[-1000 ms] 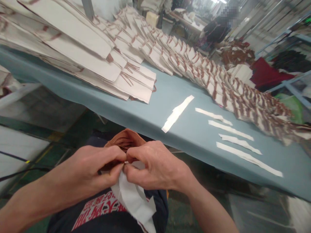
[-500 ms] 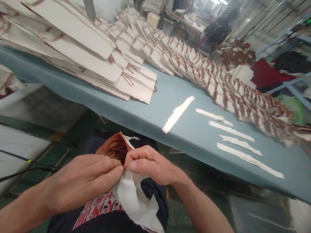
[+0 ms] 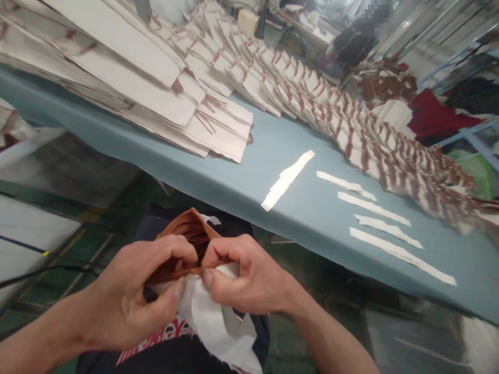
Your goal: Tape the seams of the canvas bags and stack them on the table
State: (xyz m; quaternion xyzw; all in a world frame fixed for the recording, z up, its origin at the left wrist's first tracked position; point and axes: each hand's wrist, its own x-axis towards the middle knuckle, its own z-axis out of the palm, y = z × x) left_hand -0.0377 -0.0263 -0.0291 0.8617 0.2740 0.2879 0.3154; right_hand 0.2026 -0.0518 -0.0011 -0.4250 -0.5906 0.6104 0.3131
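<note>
My left hand (image 3: 136, 291) pinches the edge of a brown-and-white fabric piece (image 3: 195, 221) in my lap, its thumb below and its fingertips above. Close beside it, my right hand (image 3: 241, 275) is closed on the same edge, thumb against bent forefinger. Above the hands the brown part stands up like an opening, with thin brown strands (image 3: 191, 236) bunched inside. A white cloth part (image 3: 218, 327) hangs down from between the hands over a dark apron (image 3: 167, 358) with red printed characters. The fingers hide what exactly lies in each pinch.
A blue-covered table (image 3: 241, 187) runs across in front. On it lie several white cloth strips (image 3: 374, 208), stacked cream fabric pieces (image 3: 128, 88) at left, and a long overlapping row of cream-and-brown pieces (image 3: 304, 93) behind. A person (image 3: 354, 41) is at the back.
My left hand has turned and opened from flat, pressed-together fingers into a thumb-and-finger pinch on the edge. The right hand keeps its hold, and the brown edge now shows between the hands.
</note>
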